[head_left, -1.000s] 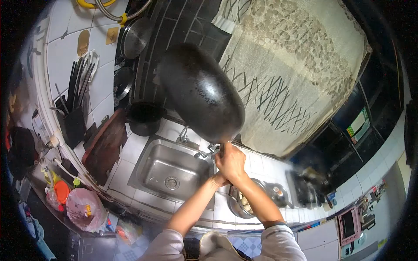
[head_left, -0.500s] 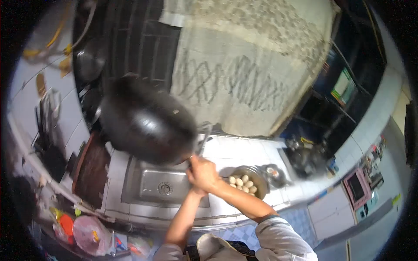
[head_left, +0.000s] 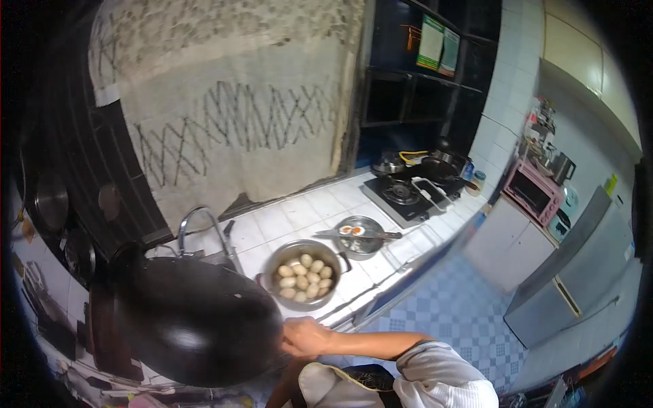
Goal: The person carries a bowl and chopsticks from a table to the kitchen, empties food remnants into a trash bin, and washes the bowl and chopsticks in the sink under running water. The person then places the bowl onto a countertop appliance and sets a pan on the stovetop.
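Observation:
A large black wok is held up over the sink side of the counter, its dark, rounded underside towards me. My right hand is closed around its handle at the right edge of the wok. Only part of my left forearm shows, below the right hand; the left hand itself is hidden behind the wok. Beyond the right hand, a metal pot of pale eggs stands on the white tiles. To its right, a knife rests across a metal plate with two halves of a cut egg.
A curved faucet rises behind the wok, which covers most of the sink. Further right along the counter sits a gas stove with a pan and a kettle. A pink oven and a fridge stand at the right.
My view has swung right, towards the stove and fridge. The wok, still in my right hand, now appears lower and nearer to me. My left hand has gone out of sight behind it.

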A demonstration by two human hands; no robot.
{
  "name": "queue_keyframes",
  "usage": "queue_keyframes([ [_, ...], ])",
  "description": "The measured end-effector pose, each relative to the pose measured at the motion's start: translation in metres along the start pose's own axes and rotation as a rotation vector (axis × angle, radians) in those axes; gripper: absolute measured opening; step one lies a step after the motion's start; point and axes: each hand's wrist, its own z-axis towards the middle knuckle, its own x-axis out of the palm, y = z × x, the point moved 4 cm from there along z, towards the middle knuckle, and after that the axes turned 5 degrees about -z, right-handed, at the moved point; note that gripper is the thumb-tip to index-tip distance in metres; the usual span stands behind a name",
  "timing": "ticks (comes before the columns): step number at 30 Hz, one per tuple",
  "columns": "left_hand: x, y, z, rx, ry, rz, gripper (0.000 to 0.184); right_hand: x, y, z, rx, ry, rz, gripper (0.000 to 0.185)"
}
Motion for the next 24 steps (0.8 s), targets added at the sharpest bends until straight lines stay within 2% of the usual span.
queue_keyframes([
  [3,0.054,0.059,0.018,-0.112,0.09,0.087,0.01,-0.042,-0.03,-0.074,0.048,0.033,-0.042,0.024],
  [5,0.093,0.097,0.03,-0.183,0.166,0.147,0.01,-0.062,-0.054,-0.129,0.062,-0.056,-0.059,0.021],
  [6,0.113,0.114,0.038,-0.213,0.207,0.174,0.01,-0.076,-0.062,-0.153,0.027,-0.177,-0.028,0.021],
  [7,0.132,0.132,0.044,-0.249,0.254,0.195,0.01,-0.088,-0.072,-0.18,0.078,-0.136,-0.077,0.02],
  [9,0.168,0.162,0.057,-0.309,0.337,0.244,0.009,-0.113,-0.087,-0.23,0.16,-0.207,-0.132,0.018],
  [11,0.2,0.189,0.069,-0.36,0.426,0.292,0.009,-0.135,-0.102,-0.277,0.328,-0.261,-0.185,0.021],
  [13,0.231,0.21,0.08,-0.395,0.525,0.332,0.009,-0.14,-0.126,-0.327,0.39,-0.425,-0.185,0.026],
  [15,0.262,0.227,0.094,-0.421,0.63,0.367,0.009,-0.184,-0.113,-0.349,0.546,-0.506,-0.254,0.026],
  [16,0.276,0.236,0.1,-0.431,0.687,0.378,0.009,-0.189,-0.12,-0.364,0.653,-0.468,-0.246,0.029],
  [17,0.288,0.244,0.105,-0.442,0.733,0.389,0.009,-0.198,-0.126,-0.377,0.733,-0.502,-0.279,0.025],
  [19,0.312,0.257,0.117,-0.45,0.834,0.404,0.008,-0.213,-0.125,-0.399,0.933,-0.792,-0.194,0.018],
  [21,0.33,0.268,0.129,-0.456,0.922,0.403,0.008,-0.215,-0.142,-0.421,0.998,-0.832,-0.271,0.013],
  [22,0.338,0.273,0.137,-0.453,0.967,0.4,0.008,-0.215,-0.148,-0.431,1.095,-0.946,-0.139,0.011],
  [23,0.345,0.278,0.144,-0.45,1.004,0.396,0.008,-0.218,-0.158,-0.44,1.182,-0.944,-0.082,0.01],
  [24,0.352,0.282,0.154,-0.456,1.038,0.397,0.008,-0.224,-0.169,-0.446,1.178,-1.003,-0.005,0.009],
])
